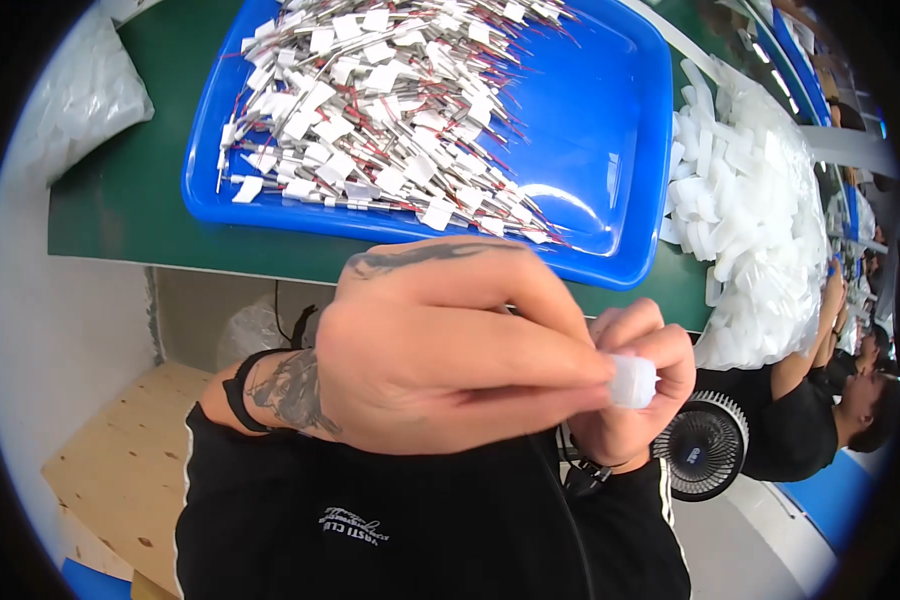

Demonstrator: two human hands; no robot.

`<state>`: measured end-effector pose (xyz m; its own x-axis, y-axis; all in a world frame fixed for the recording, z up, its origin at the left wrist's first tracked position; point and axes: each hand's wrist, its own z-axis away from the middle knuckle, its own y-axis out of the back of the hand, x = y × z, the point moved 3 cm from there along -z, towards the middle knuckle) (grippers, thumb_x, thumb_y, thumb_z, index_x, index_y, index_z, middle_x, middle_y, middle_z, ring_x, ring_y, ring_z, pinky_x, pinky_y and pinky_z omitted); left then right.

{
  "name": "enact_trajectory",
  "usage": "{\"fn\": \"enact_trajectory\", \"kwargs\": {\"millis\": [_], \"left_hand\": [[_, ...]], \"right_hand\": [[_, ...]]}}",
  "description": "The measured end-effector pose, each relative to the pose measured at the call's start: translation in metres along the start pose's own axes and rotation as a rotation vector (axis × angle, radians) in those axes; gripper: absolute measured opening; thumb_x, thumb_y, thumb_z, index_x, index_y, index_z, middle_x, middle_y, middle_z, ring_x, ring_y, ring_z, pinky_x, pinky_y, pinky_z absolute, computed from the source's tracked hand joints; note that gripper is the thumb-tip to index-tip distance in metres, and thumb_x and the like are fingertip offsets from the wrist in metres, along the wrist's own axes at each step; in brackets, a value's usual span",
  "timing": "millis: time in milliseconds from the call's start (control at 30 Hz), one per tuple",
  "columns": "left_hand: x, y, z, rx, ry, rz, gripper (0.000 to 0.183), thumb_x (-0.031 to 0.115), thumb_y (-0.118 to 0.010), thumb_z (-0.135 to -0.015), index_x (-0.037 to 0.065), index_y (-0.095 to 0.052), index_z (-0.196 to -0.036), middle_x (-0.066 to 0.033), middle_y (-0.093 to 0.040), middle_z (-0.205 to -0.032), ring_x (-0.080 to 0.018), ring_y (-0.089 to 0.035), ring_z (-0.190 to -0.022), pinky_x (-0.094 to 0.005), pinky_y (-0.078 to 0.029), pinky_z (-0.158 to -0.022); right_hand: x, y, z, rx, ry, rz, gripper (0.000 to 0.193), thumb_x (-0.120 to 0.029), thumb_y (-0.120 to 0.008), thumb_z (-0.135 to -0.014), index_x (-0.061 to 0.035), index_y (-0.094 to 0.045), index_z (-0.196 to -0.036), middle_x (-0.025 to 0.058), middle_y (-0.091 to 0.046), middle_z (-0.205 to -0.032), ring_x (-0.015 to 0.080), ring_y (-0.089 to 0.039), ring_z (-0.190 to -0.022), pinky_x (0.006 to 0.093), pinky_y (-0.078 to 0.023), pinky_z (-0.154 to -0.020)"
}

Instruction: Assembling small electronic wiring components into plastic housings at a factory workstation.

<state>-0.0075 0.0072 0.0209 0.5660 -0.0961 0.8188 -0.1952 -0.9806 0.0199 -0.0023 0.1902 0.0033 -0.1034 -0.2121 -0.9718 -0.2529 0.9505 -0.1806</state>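
Observation:
A small, translucent white plastic piece (632, 381) is pinched between the thumb and fingertips of my left hand (440, 350), held just past the near edge of the table. My right hand (618, 432) closes round the same piece from the other side, its fingers curled; part of that hand is hidden behind the left one. Beyond my hands, a blue tray (638, 150) holds a heap of thin wired parts (370, 110) with red leads and white tags. The heap fills the tray's left side and middle.
Translucent white plastic pieces (740, 220) spill from a clear bag on the green table (120, 215), right of the tray. A plastic bag (85, 100) lies at the far left. A black fan (703, 447) stands near my right forearm. Another person (795, 425) sits farther right.

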Motion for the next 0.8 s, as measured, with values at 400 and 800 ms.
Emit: {"fn": "enact_trajectory", "kwargs": {"millis": [400,800], "left_hand": [[0.002,-0.018,0.000,0.089,0.059,-0.097,0.037,0.008,-0.084,-0.064,0.004,-0.071,-0.098,-0.0020,-0.062,-0.083,-0.0145,-0.060,-0.066,-0.0241,-0.046,-0.056],[0.002,-0.013,0.005,0.102,0.044,-0.101,0.032,0.003,-0.082,-0.061,0.004,-0.072,-0.092,-0.0014,-0.061,-0.082,-0.0137,-0.058,-0.060,-0.0245,-0.044,-0.052]], "right_hand": [[0.008,0.007,0.004,-0.107,-0.061,-0.103,0.019,-0.009,-0.072,-0.084,-0.0025,-0.054,-0.087,0.0135,-0.059,-0.085,0.0165,-0.056,-0.068,0.0283,-0.047,-0.063],[0.012,-0.001,0.006,-0.044,-0.062,-0.273,0.018,-0.007,-0.072,-0.083,-0.0031,-0.054,-0.082,0.0080,-0.054,-0.081,0.0146,-0.052,-0.065,0.0272,-0.044,-0.059]]}}
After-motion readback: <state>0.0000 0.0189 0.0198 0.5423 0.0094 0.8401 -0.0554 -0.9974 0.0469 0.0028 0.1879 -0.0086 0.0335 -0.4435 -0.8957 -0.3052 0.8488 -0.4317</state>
